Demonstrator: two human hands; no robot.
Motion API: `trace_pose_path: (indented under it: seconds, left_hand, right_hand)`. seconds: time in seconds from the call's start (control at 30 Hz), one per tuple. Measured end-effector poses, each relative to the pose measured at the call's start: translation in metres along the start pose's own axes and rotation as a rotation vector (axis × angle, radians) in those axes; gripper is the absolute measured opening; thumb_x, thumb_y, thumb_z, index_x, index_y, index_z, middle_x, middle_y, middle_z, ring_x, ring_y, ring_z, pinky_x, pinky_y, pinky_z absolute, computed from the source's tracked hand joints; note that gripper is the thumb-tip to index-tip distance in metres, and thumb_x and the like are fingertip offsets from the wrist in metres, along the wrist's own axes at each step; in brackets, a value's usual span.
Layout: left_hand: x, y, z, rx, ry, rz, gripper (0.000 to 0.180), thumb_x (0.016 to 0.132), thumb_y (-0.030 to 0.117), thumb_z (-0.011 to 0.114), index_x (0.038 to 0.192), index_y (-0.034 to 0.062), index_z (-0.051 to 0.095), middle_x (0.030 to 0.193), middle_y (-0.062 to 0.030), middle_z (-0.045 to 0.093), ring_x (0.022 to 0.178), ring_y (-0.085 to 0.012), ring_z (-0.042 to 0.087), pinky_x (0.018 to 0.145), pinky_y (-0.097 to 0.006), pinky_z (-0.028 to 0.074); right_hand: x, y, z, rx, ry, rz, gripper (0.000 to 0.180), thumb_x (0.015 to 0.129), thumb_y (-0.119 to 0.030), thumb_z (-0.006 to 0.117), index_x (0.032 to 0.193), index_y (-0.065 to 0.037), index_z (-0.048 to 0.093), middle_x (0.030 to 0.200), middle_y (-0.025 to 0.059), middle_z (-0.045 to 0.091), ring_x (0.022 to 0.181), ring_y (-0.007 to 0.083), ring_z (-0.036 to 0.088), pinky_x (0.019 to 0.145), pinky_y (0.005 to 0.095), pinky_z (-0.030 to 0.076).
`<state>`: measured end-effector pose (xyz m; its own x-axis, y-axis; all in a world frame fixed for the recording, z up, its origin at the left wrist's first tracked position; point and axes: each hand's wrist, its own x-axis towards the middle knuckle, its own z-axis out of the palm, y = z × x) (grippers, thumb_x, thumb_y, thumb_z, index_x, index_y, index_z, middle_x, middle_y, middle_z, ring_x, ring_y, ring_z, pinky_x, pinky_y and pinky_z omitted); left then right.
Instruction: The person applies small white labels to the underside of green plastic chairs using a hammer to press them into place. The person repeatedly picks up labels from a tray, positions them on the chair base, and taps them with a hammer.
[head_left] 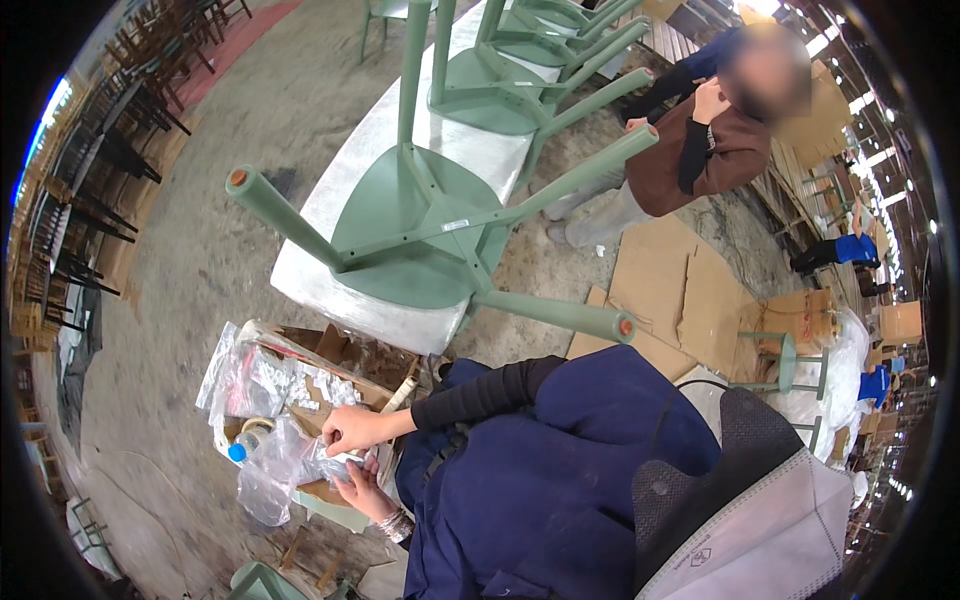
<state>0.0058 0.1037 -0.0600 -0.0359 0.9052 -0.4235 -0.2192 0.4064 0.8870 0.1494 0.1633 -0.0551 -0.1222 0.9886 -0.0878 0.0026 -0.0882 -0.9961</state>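
A pale-topped table (pixel 320 297) bears an upturned green four-legged seat (pixel 385 215). Nearer the person, a clear plastic bag (pixel 265 478), beside a blue-capped bottle (pixel 237 452), is pinched by the right hand (pixel 352 429); the left hand (pixel 366 492) curls just beside, its grip unclear.

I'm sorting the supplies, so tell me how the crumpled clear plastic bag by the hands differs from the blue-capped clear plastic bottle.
The crumpled clear plastic bag is limp and creased; the blue-capped clear plastic bottle keeps a firm, rounded shape. The bag is colourless, while the bottle has a blue cap. The bag spreads wider than the visible part of the bottle. Both look see-through, cap aside.
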Motion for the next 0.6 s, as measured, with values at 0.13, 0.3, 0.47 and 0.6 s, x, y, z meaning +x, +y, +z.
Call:
trace_pose_path:
  seconds: [0.13, 0.3, 0.47, 0.6]
  left_hand:
    - [-0.011, -0.008, -0.011, 0.031, 0.1, -0.085, 0.039, 0.092, 0.018, 0.058, 0.122, 0.0001, 0.042, 0.099, -0.0118, 0.06, 0.08, -0.0183, 0.063, 0.071, -0.027, 0.053]
    - [-0.038, -0.007, -0.013, -0.283, 0.243, -0.202, 0.023, 0.092, 0.017, 0.058, 0.106, -0.0002, 0.051, 0.097, -0.011, 0.064, 0.084, -0.0154, 0.061, 0.073, -0.024, 0.052]
    - [-0.034, -0.021, -0.023, -0.223, 0.13, 0.069, 0.015, 0.094, 0.016, 0.054, 0.099, 0.0023, 0.053, 0.095, -0.0078, 0.061, 0.082, -0.0119, 0.057, 0.072, -0.024, 0.049]
    - [-0.033, -0.004, 0.0, -0.259, 0.037, 0.148, 0.014, 0.095, 0.017, 0.054, 0.098, 0.0035, 0.053, 0.087, -0.0036, 0.057, 0.074, -0.0092, 0.052, 0.065, -0.022, 0.043]
  right_hand:
    - [0.008, 0.027, 0.009, -0.233, -0.082, -0.035, 0.023, 0.074, -0.018, 0.071, 0.069, 0.002, 0.061, 0.068, 0.0116, 0.066, 0.059, 0.0178, 0.065, 0.053, 0.0297, 0.05]
    - [0.002, 0.023, 0.016, 0.155, -0.236, 0.203, 0.02, 0.078, -0.013, 0.068, 0.07, 0.003, 0.059, 0.061, 0.0095, 0.063, 0.049, 0.0151, 0.064, 0.043, 0.0263, 0.049]
    - [0.005, 0.019, 0.029, 0.646, -0.17, 0.527, 0.021, 0.085, -0.015, 0.061, 0.069, -0.002, 0.059, 0.056, 0.0025, 0.057, 0.043, 0.0126, 0.056, 0.039, 0.0268, 0.042]
    - [0.012, 0.031, 0.034, 0.617, -0.312, 0.562, 0.019, 0.089, -0.015, 0.053, 0.073, -0.004, 0.057, 0.054, 0.0013, 0.053, 0.04, 0.0108, 0.048, 0.04, 0.0271, 0.039]
